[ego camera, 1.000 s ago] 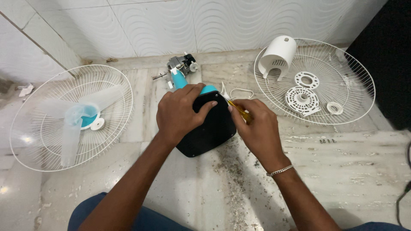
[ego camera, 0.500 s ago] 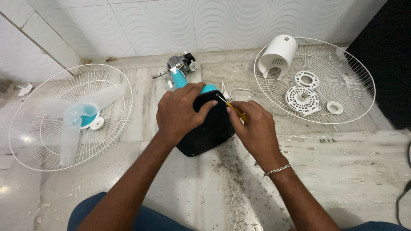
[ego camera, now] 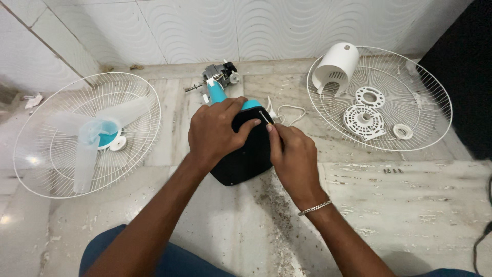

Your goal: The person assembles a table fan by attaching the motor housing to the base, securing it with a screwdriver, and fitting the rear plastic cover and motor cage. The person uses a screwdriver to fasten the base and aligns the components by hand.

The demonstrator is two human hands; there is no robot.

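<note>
Black fan base (ego camera: pixel 241 159) gripped by left hand (ego camera: pixel 218 134), right hand (ego camera: pixel 291 154) apparently pinching screwdriver (ego camera: pixel 266 117)

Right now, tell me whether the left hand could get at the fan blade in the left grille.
Probably yes: the left hand rests on the black base, and bare floor lies between it and the fan blade, which lies uncovered.
</note>
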